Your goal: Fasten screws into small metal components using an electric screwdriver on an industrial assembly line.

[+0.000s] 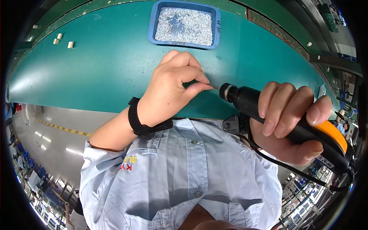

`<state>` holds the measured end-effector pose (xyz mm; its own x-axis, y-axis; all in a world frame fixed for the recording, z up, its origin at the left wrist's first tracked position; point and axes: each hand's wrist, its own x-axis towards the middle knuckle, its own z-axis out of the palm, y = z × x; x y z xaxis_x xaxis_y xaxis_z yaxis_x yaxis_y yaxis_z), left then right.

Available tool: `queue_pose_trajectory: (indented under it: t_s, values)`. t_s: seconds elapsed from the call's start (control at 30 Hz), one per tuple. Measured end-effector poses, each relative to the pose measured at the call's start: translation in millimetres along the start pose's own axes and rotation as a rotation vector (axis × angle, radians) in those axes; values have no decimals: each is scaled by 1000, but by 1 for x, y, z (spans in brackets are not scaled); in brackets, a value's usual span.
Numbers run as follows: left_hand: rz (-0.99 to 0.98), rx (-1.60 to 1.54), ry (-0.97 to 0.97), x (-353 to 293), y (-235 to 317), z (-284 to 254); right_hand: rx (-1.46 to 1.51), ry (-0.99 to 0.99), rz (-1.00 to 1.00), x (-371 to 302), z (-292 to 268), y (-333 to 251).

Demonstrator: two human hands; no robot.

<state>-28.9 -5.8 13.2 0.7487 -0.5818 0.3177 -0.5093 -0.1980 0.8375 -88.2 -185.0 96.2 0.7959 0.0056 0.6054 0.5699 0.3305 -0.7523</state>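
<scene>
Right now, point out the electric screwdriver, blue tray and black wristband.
Electric screwdriver [247, 102]: head view, on its black barrel, near the collar.
Blue tray [217, 27]: head view, on its right rim.
Black wristband [133, 117]: head view, on its strap.

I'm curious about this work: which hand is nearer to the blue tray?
Left. The left hand is just short of the blue tray; the right hand, around the power tool, is farther off to its right.

Driver is blk w/ orange panel, tabletop teal-grn, tray blue w/ silvery-wht pcs, shirt lt blue, wrist strap blk, floor tape yel/blk striped.
</scene>
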Motion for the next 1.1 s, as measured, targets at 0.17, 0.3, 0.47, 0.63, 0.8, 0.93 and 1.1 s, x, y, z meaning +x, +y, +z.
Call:
queue_pose_trajectory:
  t_s: [0.17, 0.3, 0.47, 0.63, 0.8, 0.93, 1.1]
  values:
    - [-142, -72, 59, 7, 0, 6, -79, -52, -21, 6, -6, 8]
    - [-330, -230, -66, 5, -17, 9, -114, -43, -36, 10, -12, 17]
    - [-330, -377, -90, 1, -34, 17, -193, 99, 64, 9, -2, 24]
    - [-375, -330, -107, 1, -34, 15, -353, 194, 155, 12, 13, 31]
    - [-417, -303, -125, 3, -31, 13, -371, 159, 179, 13, 12, 44]
    - [-421, -329, -114, 2, -34, 15, -372, 142, 199, 15, 11, 48]
    - [-381, -327, -98, 3, -35, 14, -388, 107, 236, 18, 15, 50]
